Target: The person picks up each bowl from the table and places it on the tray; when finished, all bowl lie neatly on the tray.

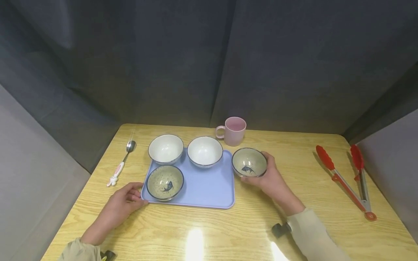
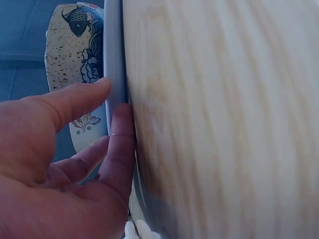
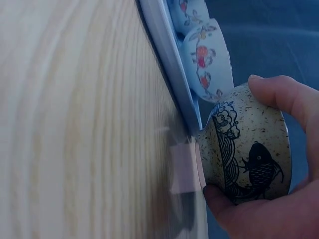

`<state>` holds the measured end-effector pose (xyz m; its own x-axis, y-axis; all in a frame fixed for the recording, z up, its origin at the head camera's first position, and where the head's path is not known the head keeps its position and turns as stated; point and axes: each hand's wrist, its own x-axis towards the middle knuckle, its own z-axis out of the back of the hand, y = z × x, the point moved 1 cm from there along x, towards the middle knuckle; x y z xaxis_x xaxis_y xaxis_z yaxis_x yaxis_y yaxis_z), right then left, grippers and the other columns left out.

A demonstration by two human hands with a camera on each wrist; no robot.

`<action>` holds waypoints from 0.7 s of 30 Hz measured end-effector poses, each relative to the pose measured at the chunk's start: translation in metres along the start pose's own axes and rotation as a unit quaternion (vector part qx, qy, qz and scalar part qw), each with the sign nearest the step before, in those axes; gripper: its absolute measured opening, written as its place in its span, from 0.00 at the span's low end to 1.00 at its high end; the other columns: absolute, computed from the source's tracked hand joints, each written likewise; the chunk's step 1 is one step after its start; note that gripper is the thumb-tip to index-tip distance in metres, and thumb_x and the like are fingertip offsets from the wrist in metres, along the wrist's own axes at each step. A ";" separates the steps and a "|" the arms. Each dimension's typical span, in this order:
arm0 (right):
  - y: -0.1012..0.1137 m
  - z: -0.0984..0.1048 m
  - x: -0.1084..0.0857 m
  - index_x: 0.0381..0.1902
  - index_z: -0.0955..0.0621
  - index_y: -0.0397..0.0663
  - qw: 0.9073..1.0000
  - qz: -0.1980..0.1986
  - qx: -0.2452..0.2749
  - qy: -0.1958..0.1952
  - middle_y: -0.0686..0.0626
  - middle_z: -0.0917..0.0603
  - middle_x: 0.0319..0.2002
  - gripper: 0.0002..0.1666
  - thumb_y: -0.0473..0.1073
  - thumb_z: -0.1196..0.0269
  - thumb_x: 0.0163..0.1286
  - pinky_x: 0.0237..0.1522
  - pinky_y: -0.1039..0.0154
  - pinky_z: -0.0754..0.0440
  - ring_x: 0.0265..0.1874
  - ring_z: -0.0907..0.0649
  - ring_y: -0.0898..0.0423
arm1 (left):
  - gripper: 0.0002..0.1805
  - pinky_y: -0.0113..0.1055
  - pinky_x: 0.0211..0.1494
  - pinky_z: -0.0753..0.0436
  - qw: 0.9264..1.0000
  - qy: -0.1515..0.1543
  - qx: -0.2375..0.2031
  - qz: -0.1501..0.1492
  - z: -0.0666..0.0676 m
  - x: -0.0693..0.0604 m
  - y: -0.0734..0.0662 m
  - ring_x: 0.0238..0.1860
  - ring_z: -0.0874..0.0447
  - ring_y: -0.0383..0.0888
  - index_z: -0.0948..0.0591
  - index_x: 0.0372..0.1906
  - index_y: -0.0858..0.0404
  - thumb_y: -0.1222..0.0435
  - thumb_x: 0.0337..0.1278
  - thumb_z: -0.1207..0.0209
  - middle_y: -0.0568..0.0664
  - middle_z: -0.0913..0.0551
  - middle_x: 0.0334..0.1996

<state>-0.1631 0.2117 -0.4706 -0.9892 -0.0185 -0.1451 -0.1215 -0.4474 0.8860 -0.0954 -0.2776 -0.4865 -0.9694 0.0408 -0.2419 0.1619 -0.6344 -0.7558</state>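
My right hand (image 1: 269,181) grips a speckled beige bowl (image 1: 249,159) with a dark fish inside, just off the right edge of the blue tray (image 1: 209,188). Its thumb and fingers lie on opposite sides of the bowl; in the right wrist view a fish and wave pattern shows outside. At the tray's front left corner, my left hand (image 1: 122,203) holds the rim between thumb and fingers. A matching speckled bowl (image 1: 165,183) sits at the tray's front left. Two white bowls (image 1: 166,148) stand along its back edge, with flowers outside in the right wrist view.
Behind the tray stands a pink mug (image 1: 234,132), its handle to the left. A spoon (image 1: 121,165) with a white rabbit-shaped handle end lies left of the tray. Red-tipped tongs (image 1: 349,188) lie spread at the far right. A dark curtain (image 1: 277,72) hangs behind the wooden table.
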 end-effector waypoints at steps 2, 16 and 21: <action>0.002 -0.001 -0.003 0.91 0.55 0.42 1.000 -0.001 -0.003 0.003 0.28 0.40 0.86 0.80 0.46 0.13 0.59 0.89 0.34 0.41 0.86 0.36 0.32 | 0.38 0.27 0.45 0.15 1.000 0.001 -0.001 0.000 0.000 0.000 0.000 0.48 0.14 0.42 0.24 0.77 0.70 0.63 0.67 0.22 0.54 0.13 0.50; 0.016 -0.016 -0.023 0.89 0.51 0.42 0.999 0.008 0.015 0.041 0.31 0.35 0.83 0.77 0.43 0.12 0.57 0.88 0.35 0.39 0.83 0.32 0.34 | 0.37 0.28 0.47 0.14 1.000 0.002 0.002 0.002 -0.001 0.000 0.001 0.48 0.13 0.41 0.23 0.77 0.68 0.63 0.67 0.22 0.54 0.13 0.50; 0.022 -0.023 -0.029 0.88 0.50 0.44 0.998 0.016 0.016 0.058 0.34 0.34 0.83 0.76 0.43 0.12 0.56 0.87 0.36 0.38 0.82 0.31 0.35 | 0.37 0.28 0.46 0.14 1.000 0.002 0.000 -0.007 0.000 0.000 0.001 0.48 0.13 0.42 0.23 0.76 0.70 0.63 0.67 0.22 0.55 0.13 0.50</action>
<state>-0.1353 0.1819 -0.4572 -0.9767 -0.1376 -0.1647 -0.0939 -0.4161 0.9045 -0.0948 -0.2780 -0.4869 -0.9710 0.0517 -0.2336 0.1490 -0.6332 -0.7595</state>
